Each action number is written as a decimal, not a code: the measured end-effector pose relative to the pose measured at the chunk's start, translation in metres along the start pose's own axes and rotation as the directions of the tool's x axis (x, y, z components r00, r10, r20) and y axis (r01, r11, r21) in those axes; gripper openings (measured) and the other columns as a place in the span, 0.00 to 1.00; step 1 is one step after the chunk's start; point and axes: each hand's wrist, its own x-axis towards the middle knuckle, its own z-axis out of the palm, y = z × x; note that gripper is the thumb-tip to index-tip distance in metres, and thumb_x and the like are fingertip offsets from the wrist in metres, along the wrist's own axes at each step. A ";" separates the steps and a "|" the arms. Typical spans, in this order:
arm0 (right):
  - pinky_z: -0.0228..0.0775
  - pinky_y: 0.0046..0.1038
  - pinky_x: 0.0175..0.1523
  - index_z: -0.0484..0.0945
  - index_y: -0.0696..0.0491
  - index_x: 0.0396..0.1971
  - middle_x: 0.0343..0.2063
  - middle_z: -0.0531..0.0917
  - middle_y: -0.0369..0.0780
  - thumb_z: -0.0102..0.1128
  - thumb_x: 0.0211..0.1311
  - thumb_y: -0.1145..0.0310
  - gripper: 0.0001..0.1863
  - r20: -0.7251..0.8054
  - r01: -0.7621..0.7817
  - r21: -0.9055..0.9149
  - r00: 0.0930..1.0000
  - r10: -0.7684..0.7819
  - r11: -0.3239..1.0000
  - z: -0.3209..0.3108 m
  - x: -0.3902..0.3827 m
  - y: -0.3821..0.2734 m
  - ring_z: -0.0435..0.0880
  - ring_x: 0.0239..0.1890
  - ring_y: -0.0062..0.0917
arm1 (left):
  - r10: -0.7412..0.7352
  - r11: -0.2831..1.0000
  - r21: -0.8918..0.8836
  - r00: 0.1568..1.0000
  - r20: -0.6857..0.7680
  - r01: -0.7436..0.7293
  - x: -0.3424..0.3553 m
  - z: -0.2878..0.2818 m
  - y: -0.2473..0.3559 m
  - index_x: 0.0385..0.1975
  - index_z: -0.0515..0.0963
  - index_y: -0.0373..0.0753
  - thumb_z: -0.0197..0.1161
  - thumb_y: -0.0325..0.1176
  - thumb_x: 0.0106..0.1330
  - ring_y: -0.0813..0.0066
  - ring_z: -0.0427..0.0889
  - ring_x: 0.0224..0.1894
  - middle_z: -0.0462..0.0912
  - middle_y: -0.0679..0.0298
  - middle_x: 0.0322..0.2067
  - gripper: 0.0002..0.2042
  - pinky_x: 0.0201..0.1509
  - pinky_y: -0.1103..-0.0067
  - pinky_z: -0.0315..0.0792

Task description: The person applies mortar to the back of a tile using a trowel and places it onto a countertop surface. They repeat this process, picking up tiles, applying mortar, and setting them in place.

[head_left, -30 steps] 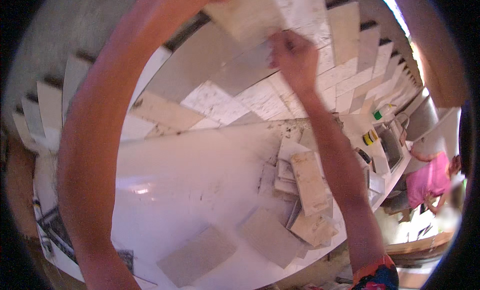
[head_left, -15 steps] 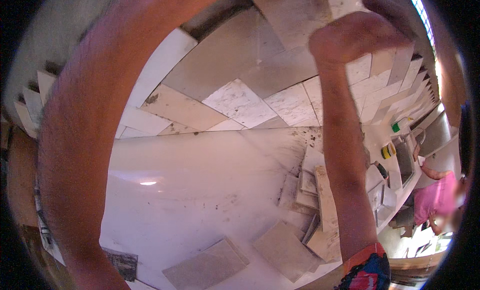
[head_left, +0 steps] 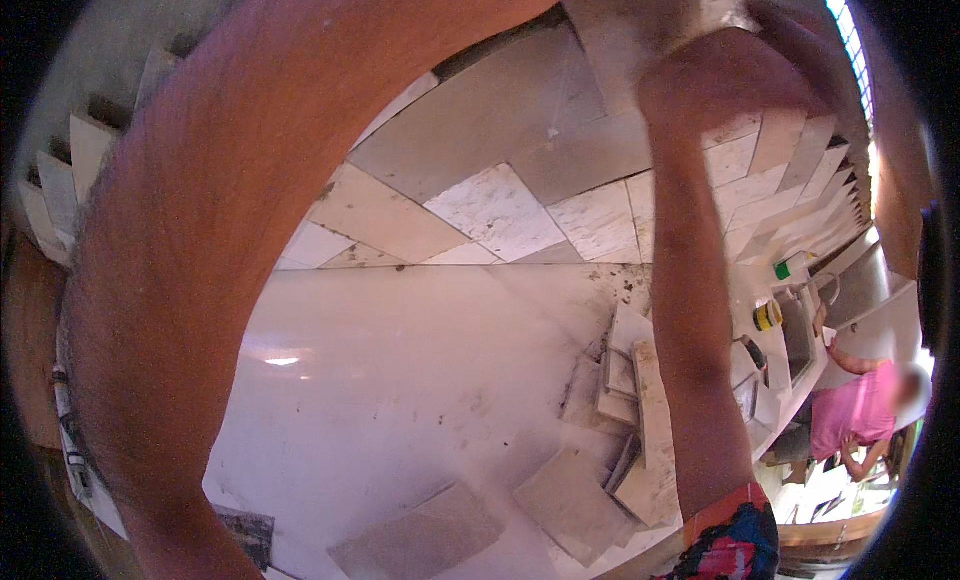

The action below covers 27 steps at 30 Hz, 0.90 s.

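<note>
My left forearm (head_left: 190, 310) arches up from the lower left and across the top. A blurred brown shape at the top edge may be my left hand (head_left: 655, 10); its fingers cannot be made out. My right hand (head_left: 735, 80) is bent at the wrist, up against the tiled wall near the upper right. Its fingers are in shadow and smeared, so any held thing is hidden. Below the hands, the wall carries a large grey-brown tile (head_left: 470, 120), a white marbled tile (head_left: 497, 208) and a beige tile (head_left: 390, 215), all set slantwise.
A white countertop (head_left: 350, 380) lies below the wall. Stacked loose tiles (head_left: 622, 380) and flat grey tiles (head_left: 420, 535) rest on it. Farther right are a yellow-and-black container (head_left: 768, 315), a green-topped item (head_left: 785, 270), a sink (head_left: 797, 330) and a person in pink (head_left: 850, 410).
My left forearm has swung up and right, reaching farther across the top. My right hand has shifted slightly right and down. The view has moved a little.
</note>
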 end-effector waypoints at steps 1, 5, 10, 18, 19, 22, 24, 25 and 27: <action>0.57 0.41 0.71 0.63 0.63 0.62 0.53 0.75 0.50 0.51 0.79 0.49 0.31 -0.031 -0.020 0.041 0.999 0.021 0.999 0.004 0.005 -0.002 0.74 0.58 0.35 | 0.000 1.000 0.007 1.000 0.000 0.000 0.001 -0.002 0.000 0.71 0.68 0.36 0.76 0.29 0.59 0.41 0.73 0.65 0.76 0.37 0.59 0.38 0.70 0.57 0.70; 0.62 0.39 0.63 0.64 0.59 0.50 0.44 0.75 0.45 0.51 0.78 0.52 0.22 -0.131 -0.123 0.224 0.979 0.155 0.967 0.009 0.017 -0.018 0.73 0.51 0.32 | -0.020 0.999 0.039 0.999 0.027 0.019 0.005 -0.006 0.004 0.70 0.68 0.35 0.75 0.29 0.58 0.41 0.73 0.65 0.76 0.37 0.58 0.37 0.70 0.57 0.70; 0.62 0.35 0.30 0.69 0.55 0.23 0.23 0.75 0.41 0.62 0.61 0.65 0.13 0.090 -0.079 0.384 0.995 0.048 0.920 -0.021 0.035 -0.073 0.72 0.23 0.32 | -0.266 0.954 0.172 0.956 0.121 0.244 0.021 0.009 0.019 0.72 0.67 0.37 0.75 0.28 0.58 0.40 0.73 0.65 0.77 0.36 0.57 0.38 0.69 0.58 0.71; 0.58 0.36 0.21 0.66 0.51 0.15 0.15 0.67 0.38 0.68 0.55 0.64 0.19 0.162 -0.243 0.312 0.966 0.200 0.919 -0.006 0.020 -0.054 0.68 0.16 0.35 | -0.066 0.981 0.185 0.995 0.071 0.052 0.023 0.025 -0.018 0.76 0.65 0.51 0.82 0.36 0.51 0.37 0.81 0.52 0.79 0.42 0.48 0.48 0.58 0.55 0.76; 0.58 0.38 0.21 0.67 0.50 0.14 0.14 0.68 0.39 0.69 0.52 0.61 0.19 0.192 -0.241 0.240 0.961 0.197 0.940 -0.008 0.019 -0.056 0.70 0.16 0.37 | -0.070 0.980 0.192 0.995 0.070 0.055 0.023 0.024 -0.017 0.75 0.66 0.50 0.81 0.35 0.51 0.37 0.81 0.51 0.79 0.42 0.48 0.47 0.57 0.55 0.77; 0.59 0.39 0.20 0.67 0.48 0.13 0.14 0.69 0.38 0.71 0.50 0.61 0.20 0.316 -0.206 -0.033 0.926 0.206 0.978 -0.013 0.027 -0.065 0.71 0.15 0.38 | -0.198 0.964 0.199 0.974 0.106 0.175 0.023 0.022 -0.006 0.73 0.69 0.52 0.82 0.31 0.51 0.38 0.79 0.53 0.77 0.43 0.45 0.45 0.59 0.56 0.74; 0.59 0.38 0.20 0.67 0.49 0.13 0.13 0.69 0.37 0.72 0.50 0.63 0.20 0.268 -0.202 0.065 0.947 0.178 0.977 -0.008 0.031 -0.060 0.71 0.15 0.37 | -0.159 0.976 0.165 0.983 0.091 0.143 0.024 0.019 -0.010 0.73 0.69 0.52 0.82 0.30 0.51 0.38 0.78 0.54 0.77 0.42 0.45 0.45 0.60 0.56 0.74; 0.59 0.38 0.19 0.66 0.49 0.13 0.13 0.69 0.37 0.72 0.49 0.63 0.20 0.177 -0.193 0.246 0.973 0.152 0.950 -0.002 0.024 -0.045 0.71 0.14 0.37 | -0.137 0.984 0.130 0.987 0.082 0.126 0.026 0.022 -0.009 0.73 0.69 0.52 0.82 0.30 0.51 0.38 0.78 0.54 0.78 0.42 0.46 0.45 0.60 0.56 0.73; 0.60 0.37 0.19 0.66 0.49 0.13 0.13 0.69 0.37 0.72 0.49 0.64 0.20 0.090 -0.198 0.424 0.980 0.176 0.884 0.003 0.015 -0.043 0.71 0.14 0.37 | -0.173 0.981 0.108 0.978 0.113 0.161 0.025 0.023 -0.007 0.73 0.69 0.52 0.82 0.30 0.51 0.38 0.78 0.54 0.78 0.42 0.46 0.45 0.60 0.56 0.74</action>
